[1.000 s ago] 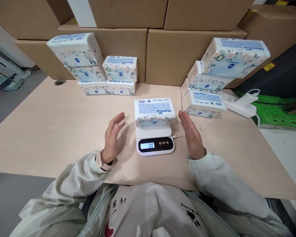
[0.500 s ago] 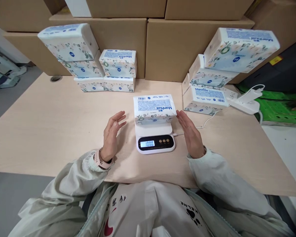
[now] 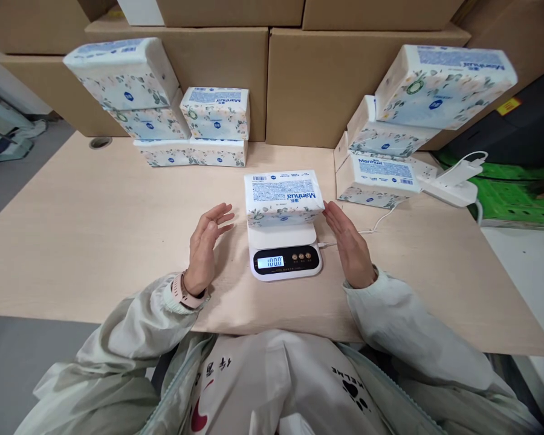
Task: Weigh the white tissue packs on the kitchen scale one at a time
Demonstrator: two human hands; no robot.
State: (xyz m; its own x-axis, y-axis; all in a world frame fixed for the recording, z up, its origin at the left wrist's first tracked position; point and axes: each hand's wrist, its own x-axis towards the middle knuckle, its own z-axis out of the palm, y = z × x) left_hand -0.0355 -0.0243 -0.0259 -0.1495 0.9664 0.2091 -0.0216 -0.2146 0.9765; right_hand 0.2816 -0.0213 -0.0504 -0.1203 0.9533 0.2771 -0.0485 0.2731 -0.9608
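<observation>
A white and blue tissue pack [image 3: 283,196] marked Manhua lies on the plate of a white digital scale [image 3: 286,263], whose lit display reads 100.0. To the left of the pack, my left hand [image 3: 205,248] is raised with its fingers apart, holding nothing; a pink watch [image 3: 187,293] is on that wrist. On the other side, my right hand [image 3: 350,246] has its fingers stretched out and holds nothing. Its fingertips are at the pack's right edge; whether they touch it I cannot tell.
Tissue packs are stacked at the back left [image 3: 126,75] and back right [image 3: 444,87] of the table [image 3: 95,241]. A white power strip [image 3: 453,188] and a cable sit at the right. Cardboard boxes [image 3: 299,90] stand behind, and a green crate [image 3: 508,202] is beyond the right edge.
The view has shifted very slightly. Both hands, the pack and the scale reading otherwise look the same.
</observation>
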